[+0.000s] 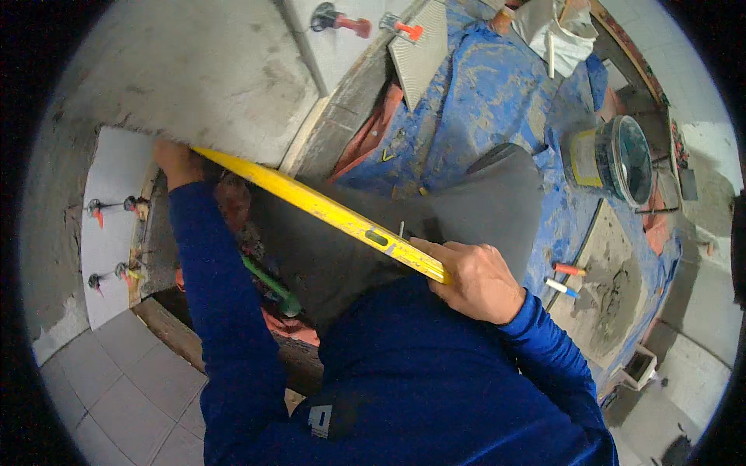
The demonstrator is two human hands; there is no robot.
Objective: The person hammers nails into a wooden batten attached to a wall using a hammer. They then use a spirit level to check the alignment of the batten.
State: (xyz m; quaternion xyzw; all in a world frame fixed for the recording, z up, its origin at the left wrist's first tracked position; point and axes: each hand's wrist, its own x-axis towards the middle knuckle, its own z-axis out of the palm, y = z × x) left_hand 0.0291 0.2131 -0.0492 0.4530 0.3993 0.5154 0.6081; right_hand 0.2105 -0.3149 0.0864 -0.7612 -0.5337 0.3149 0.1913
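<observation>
A long yellow spirit level (311, 203) runs slantwise across my lap, its far end by the grey cement-coated surface at the upper left. My right hand (483, 281) is closed round its near end, close to the small dark vial window. My left hand (177, 165) is at the far end, seemingly closed on it, though blur and the angle hide most of its fingers. Beside that hand stands a white tile (116, 179) with several black levelling clips along its edge. The level lies tilted, its near end lower right in the picture.
A muddy blue sheet (497, 85) covers the floor ahead. On the right are a bucket (625, 159), a mortar-smeared board (610, 287) and two markers (566, 278). A notched-looking tile (420, 54) leans at the top. Grey floor tiles (124, 388) lie lower left, near a green-handled tool (272, 287).
</observation>
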